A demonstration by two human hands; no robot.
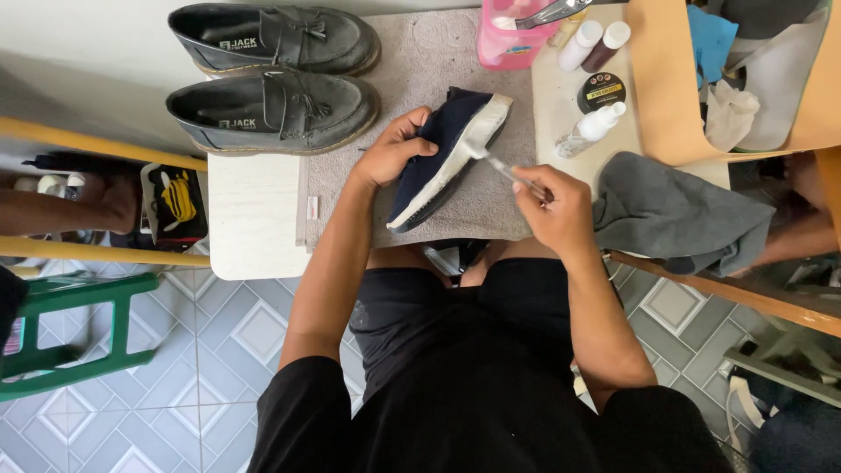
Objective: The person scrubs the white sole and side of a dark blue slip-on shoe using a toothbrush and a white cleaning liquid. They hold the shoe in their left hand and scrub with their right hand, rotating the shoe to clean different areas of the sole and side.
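A dark blue slip-on shoe with a white sole lies tilted on its side on a grey towel. My left hand grips the shoe's upper from the left and holds it steady. My right hand pinches a thin clear-handled brush, and its head touches the white sole near the middle.
Two black tasselled loafers stand at the table's back left. A pink tub, small bottles and a round tin sit at the back right. A grey cloth lies beside my right hand. A green stool stands on the tiled floor.
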